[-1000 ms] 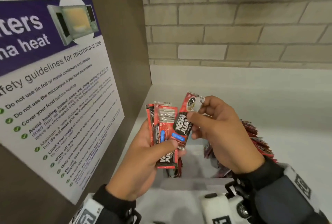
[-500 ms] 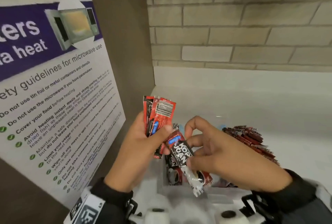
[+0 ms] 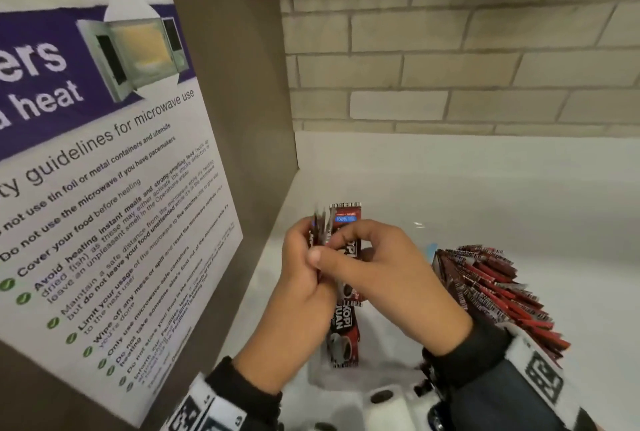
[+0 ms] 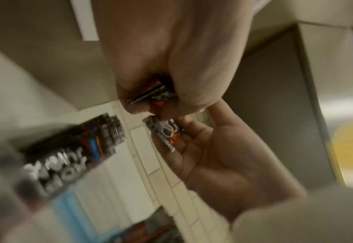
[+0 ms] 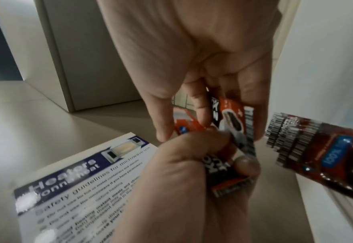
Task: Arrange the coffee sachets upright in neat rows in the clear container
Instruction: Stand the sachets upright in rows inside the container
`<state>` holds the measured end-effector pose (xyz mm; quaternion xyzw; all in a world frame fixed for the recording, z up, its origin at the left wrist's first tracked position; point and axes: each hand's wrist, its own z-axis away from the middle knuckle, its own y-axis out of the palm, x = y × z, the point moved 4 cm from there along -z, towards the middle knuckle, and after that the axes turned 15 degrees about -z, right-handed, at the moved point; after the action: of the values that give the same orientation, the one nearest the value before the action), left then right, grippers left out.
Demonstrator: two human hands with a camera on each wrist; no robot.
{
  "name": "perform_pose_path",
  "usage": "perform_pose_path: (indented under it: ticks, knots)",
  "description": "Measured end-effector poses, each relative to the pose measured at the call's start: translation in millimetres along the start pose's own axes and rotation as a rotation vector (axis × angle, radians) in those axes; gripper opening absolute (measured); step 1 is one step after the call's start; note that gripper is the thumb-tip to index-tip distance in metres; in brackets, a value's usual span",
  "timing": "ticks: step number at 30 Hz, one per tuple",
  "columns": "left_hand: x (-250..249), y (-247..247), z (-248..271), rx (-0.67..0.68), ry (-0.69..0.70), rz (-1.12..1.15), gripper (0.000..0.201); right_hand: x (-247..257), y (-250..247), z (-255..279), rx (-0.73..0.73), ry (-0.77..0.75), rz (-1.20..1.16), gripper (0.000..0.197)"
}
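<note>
My left hand (image 3: 307, 242) grips a small stack of red and black coffee sachets (image 3: 320, 223) upright above the clear container (image 3: 388, 377). My right hand (image 3: 332, 243) pinches one more sachet (image 3: 347, 219), blue label up, pressed against that stack. In the right wrist view the right hand (image 5: 211, 131) holds this sachet (image 5: 230, 118) against the left hand's stack (image 5: 219, 166). In the left wrist view the left hand (image 4: 150, 105) closes on the stack's edges (image 4: 148, 95). One sachet (image 3: 343, 337) stands in the container below the hands. A long fanned row of sachets (image 3: 491, 288) leans at the right.
A microwave safety poster (image 3: 104, 188) hangs on the brown cabinet side (image 3: 242, 84) close on the left. A brick wall (image 3: 450, 67) rises behind the white counter (image 3: 502, 195). Wrist-worn camera mounts show at the bottom edge.
The right hand has lifted its sachet from low over the container, turned it upright and brought it against the left hand's stack. Both hands now meet.
</note>
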<state>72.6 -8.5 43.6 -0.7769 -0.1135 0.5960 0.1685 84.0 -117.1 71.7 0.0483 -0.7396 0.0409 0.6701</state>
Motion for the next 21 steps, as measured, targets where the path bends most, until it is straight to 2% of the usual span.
perform_pose_path:
  ticks: [3, 5, 8, 11, 12, 15, 21]
  knots:
    - [3, 0, 3, 0.0, 0.065, -0.15, 0.06, -3, 0, -1, 0.004, -0.035, 0.07, 0.019]
    - [3, -1, 3, 0.009, 0.038, -0.08, 0.057, -5, -1, -1, 0.03, -0.036, 0.058, 0.018]
    - [-2, -4, 4, -0.029, 0.01, 0.008, 0.054, -6, -3, 1, 0.062, 0.009, -0.116, 0.02]
    - [0, 0, 2, -0.024, 0.004, 0.095, 0.081, -7, -8, 0, 0.056, 0.032, -0.226, 0.019]
    - [3, 0, 2, -0.034, -0.019, 0.131, 0.08, -7, -11, -1, 0.043, 0.036, -0.243, 0.018]
    - [8, 0, 0, -0.049, -0.059, 0.23, 0.05, -9, -19, -1, 0.004, 0.065, -0.328, 0.017]
    - [12, -2, -1, -0.11, -0.169, 0.451, 0.04, -10, -26, -4, -0.044, 0.102, -0.508, 0.014]
